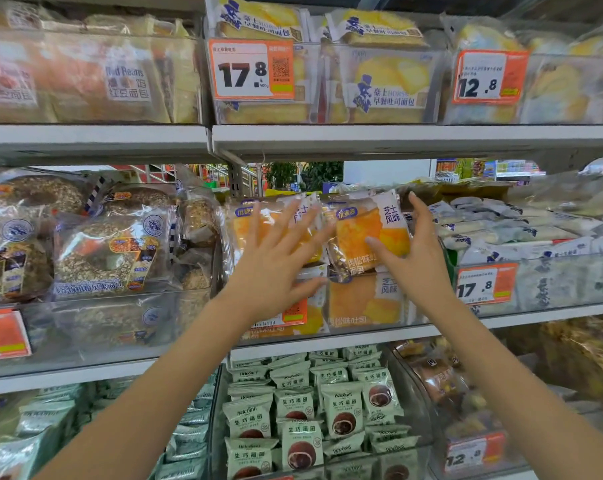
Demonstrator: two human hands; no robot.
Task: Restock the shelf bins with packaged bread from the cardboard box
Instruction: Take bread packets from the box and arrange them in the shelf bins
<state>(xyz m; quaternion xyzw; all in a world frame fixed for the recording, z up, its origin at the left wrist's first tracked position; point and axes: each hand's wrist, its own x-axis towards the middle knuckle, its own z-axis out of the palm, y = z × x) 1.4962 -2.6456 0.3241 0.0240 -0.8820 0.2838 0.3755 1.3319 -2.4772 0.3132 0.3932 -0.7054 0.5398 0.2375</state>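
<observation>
Two orange-and-white packs of bread stand side by side at the top of a clear plastic bin (358,327) on the middle shelf. My left hand (275,261) is spread flat with fingers apart against the left pack (248,226). My right hand (414,251) rests on the right edge of the right pack (365,233), thumb on its front and fingers up beside it. More packs of the same bread lie lower in the bin, behind its clear front. The cardboard box is out of view.
Left of the bin sit seeded ring breads (102,258); to its right, white-and-blue packs (521,233) with a 17.8 price tag (485,284). The top shelf holds toast packs (386,81). Below are green-wrapped chocolate buns (303,410). Grey shelf edges (293,140) run across.
</observation>
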